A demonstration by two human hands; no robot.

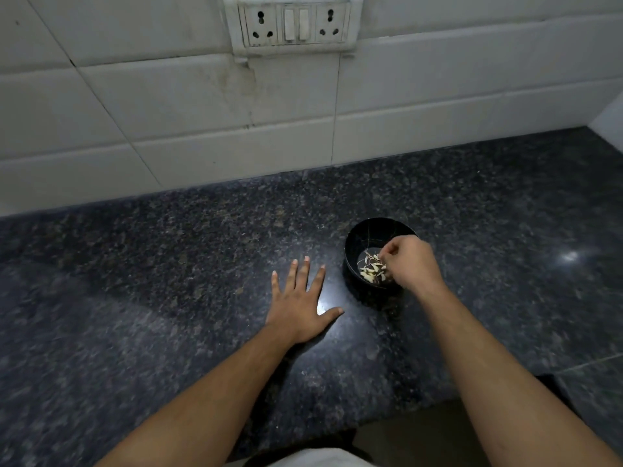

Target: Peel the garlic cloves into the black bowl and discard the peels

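A black bowl [365, 235] stands on the dark granite counter, right of centre. Pale garlic cloves and thin peels [370, 268] lie in its bottom. My right hand [413, 262] hangs over the bowl's right rim, fingers bunched and dipped toward the garlic; whether they pinch a piece is hidden by the fingers themselves. My left hand [303, 305] lies flat on the counter just left of the bowl, palm down, fingers spread, holding nothing.
The speckled granite counter [168, 281] runs to a white tiled wall [168, 112] at the back. A switch-and-socket plate [293, 25] sits high on the wall. The counter's front edge [404, 411] lies near my body, with a seam at the right.
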